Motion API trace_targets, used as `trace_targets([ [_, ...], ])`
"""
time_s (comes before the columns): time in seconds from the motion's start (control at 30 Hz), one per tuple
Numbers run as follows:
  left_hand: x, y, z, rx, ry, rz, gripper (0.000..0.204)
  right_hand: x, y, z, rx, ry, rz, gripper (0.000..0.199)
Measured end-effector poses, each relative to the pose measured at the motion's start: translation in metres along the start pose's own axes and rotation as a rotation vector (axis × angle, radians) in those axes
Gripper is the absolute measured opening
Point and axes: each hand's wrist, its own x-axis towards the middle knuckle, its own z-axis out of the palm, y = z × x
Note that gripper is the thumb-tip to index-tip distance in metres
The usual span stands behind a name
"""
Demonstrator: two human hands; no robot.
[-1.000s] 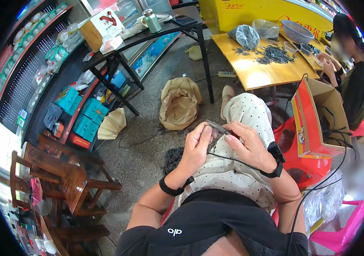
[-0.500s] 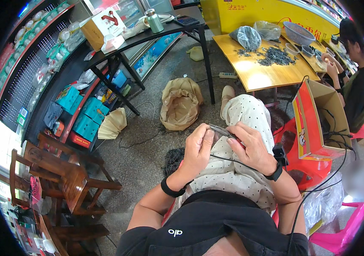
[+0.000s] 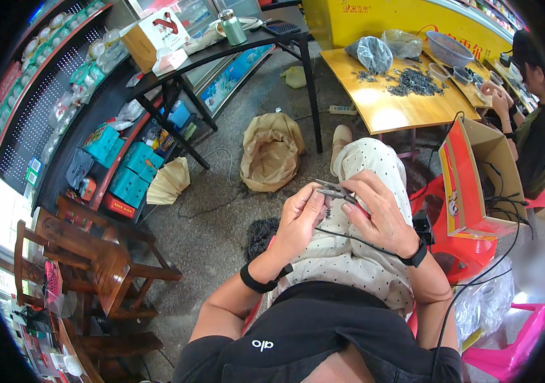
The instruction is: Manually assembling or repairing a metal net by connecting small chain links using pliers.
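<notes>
My left hand (image 3: 297,220) and my right hand (image 3: 378,210) meet above my raised knee, which is covered in white dotted cloth (image 3: 355,255). My right hand grips small metal pliers (image 3: 333,189) whose jaws point left toward my left fingertips. My left fingers are pinched on something tiny at the plier tips; it is too small to identify. A thin black cable (image 3: 349,237) runs across my lap under both wrists. Each wrist has a black band.
A brown paper sack (image 3: 271,150) lies on the floor ahead. A yellow table (image 3: 387,108) with dark small pieces stands beyond it, another person (image 3: 537,121) seated at its right. An open cardboard box (image 3: 477,172) is at my right, wooden chairs (image 3: 94,255) at my left.
Both hands stay together over the knee; they have shifted slightly and the pliers now stick out further to the left of my right hand.
</notes>
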Motion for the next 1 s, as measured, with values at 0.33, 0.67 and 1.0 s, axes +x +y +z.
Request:
trace_targets([
  [0.33, 0.000, 0.000, 0.002, -0.054, -0.005, 0.036, 0.023, -0.001, 0.000, 0.000, 0.050, -0.004, 0.034, 0.027],
  [0.67, 0.001, 0.003, 0.008, -0.054, 0.017, 0.092, 0.027, -0.001, -0.001, 0.003, 0.038, 0.008, 0.029, 0.026],
  [1.0, 0.002, -0.002, 0.003, 0.035, 0.063, 0.097, 0.028, -0.002, 0.001, 0.008, 0.065, 0.003, 0.080, 0.026],
])
